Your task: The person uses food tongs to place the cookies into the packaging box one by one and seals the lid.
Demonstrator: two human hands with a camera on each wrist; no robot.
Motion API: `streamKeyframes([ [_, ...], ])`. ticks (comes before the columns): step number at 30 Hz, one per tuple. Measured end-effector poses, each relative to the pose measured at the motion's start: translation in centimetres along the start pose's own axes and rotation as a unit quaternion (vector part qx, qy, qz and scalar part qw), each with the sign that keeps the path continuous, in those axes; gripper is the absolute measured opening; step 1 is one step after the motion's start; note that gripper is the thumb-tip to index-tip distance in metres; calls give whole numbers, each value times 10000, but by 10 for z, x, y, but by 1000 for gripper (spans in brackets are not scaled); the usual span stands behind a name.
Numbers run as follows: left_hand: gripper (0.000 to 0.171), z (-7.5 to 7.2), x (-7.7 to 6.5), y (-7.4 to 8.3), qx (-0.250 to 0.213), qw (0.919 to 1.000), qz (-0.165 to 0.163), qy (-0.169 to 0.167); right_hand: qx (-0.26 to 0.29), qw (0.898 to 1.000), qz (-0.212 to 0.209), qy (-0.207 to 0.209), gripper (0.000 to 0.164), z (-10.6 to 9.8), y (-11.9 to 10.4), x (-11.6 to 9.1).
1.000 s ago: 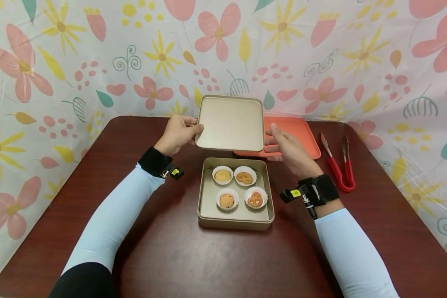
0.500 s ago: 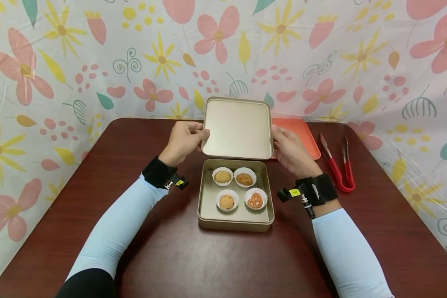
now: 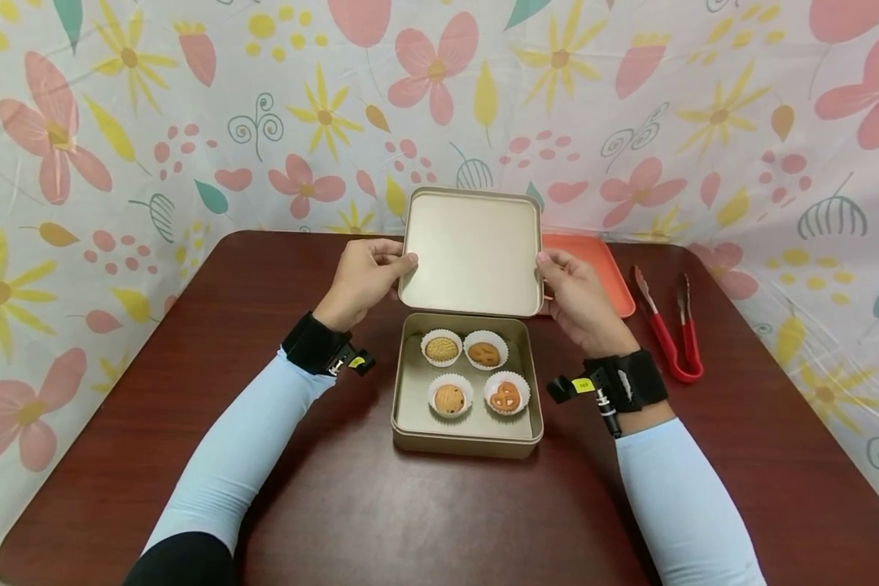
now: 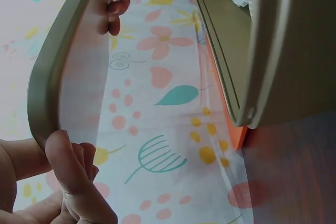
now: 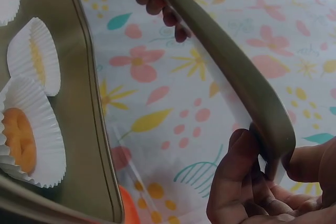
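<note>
Both hands hold a square gold tin lid (image 3: 472, 252), tilted up with its rimmed inside facing the head camera. My left hand (image 3: 362, 281) pinches its left edge, thumb in front. At the right edge my right hand (image 3: 582, 297) grips it the same way, and both wrist views show thumb and fingers on either side of the rim. Just below the lid, the matching gold tin (image 3: 467, 443) stands on the table. In it sit several white paper cups with cookies, among them a pretzel-shaped cookie (image 3: 505, 397) and a round speckled cookie (image 3: 450, 399).
An orange tray (image 3: 601, 273) lies behind the lid at the back right, partly hidden. To its right are red-handled tongs (image 3: 670, 342), spread apart. A flowered cloth (image 3: 439, 106) hangs along the back edge of the dark wooden table (image 3: 439, 521).
My right hand, open beside the lid a second ago, has taken hold of its right edge. The lid has shifted slightly right and down, nearer the tin's back rim.
</note>
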State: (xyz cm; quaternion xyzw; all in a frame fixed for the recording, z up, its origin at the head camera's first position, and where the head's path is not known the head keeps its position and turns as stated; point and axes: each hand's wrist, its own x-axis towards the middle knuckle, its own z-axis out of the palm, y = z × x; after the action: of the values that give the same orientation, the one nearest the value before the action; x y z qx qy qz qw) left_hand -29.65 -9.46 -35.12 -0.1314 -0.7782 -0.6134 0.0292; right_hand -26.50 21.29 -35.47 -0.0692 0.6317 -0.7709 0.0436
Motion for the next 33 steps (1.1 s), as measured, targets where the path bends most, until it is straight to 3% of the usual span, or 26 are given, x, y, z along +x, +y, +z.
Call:
streamKeyframes([
  [8, 30, -2, -2, 4, -370, 9990, 236, -91, 74, 9999, -97, -36, 31, -2, -7, -1],
  [20, 29, -9, -1, 9, -685, 9965, 471, 106, -83, 9990, -390, 220, 35, -3, -18, -5],
  [26, 30, -13, -2, 11, -529, 9978, 403, 53, -524, 9958, -639, 383, 44, -4, -22, -9],
  [33, 29, -16, -2, 14, -364, 9985, 411, -3, -1188, 9855, -1044, 615, 39, -1, -30, -14],
])
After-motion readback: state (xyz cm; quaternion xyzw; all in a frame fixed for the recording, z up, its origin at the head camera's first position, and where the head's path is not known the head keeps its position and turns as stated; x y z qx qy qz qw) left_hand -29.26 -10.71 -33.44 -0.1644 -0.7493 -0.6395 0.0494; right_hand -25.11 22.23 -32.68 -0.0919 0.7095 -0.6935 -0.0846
